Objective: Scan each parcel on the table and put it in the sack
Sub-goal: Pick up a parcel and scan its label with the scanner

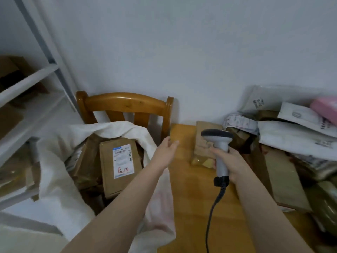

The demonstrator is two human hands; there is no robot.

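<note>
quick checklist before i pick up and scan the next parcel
1. Scanner in hand: ok. The right hand grips the scanner by its handle.
2. Other hand free: ok. The left hand is open and holds nothing.
3. Next parcel close by: ok. A brown parcel lies on the table just beyond the scanner.
4. Its label facing up: cannot tell. No label shows plainly on it.
5. Sack ready: ok. The sack gapes open, with a labelled box on top inside.
6. Room left in the sack: cannot tell.
</note>
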